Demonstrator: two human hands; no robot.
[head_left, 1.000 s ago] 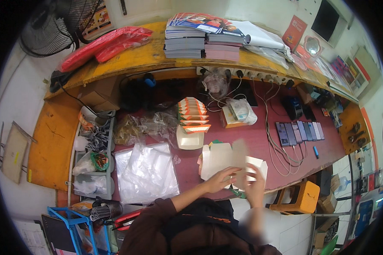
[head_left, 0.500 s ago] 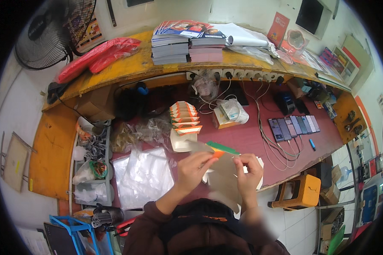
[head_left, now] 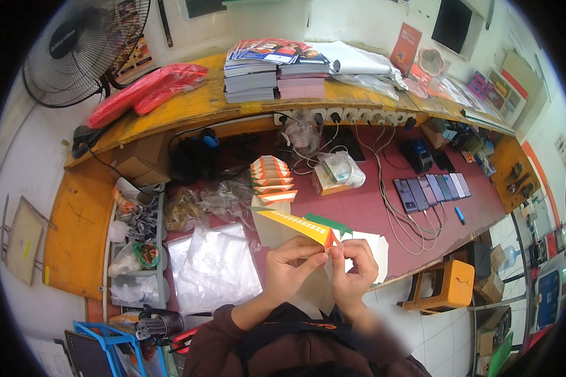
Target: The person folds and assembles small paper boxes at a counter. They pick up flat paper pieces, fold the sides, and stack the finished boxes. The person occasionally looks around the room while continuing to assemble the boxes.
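Just in front of my chest I hold a yellow and orange printed card carton [head_left: 299, 225], partly folded, its point toward the right. My left hand [head_left: 294, 269] pinches its lower edge. My right hand [head_left: 352, 271] grips the folded orange corner between thumb and fingers. A plain pale card panel [head_left: 317, 289] hangs below and between my hands. Behind them, a green-edged piece [head_left: 328, 224] and white card blanks [head_left: 374, 248] lie on the table, partly hidden. Farther back, several folded orange-and-white cartons [head_left: 271, 181] stand nested in a row.
Clear plastic bags [head_left: 214, 270] lie left on the red table [head_left: 377, 207]. A grey bin [head_left: 160, 251] stands beyond them. Several phones [head_left: 431, 190] and a blue marker [head_left: 461, 215] lie right, with white cables nearby. Booklet stacks [head_left: 251, 78] sit on the shelf. An orange stool [head_left: 456, 283] stands below.
The carton has turned so its yellow printed side shows, and an orange corner is now folded. My right hand has moved left, closer to my left hand.
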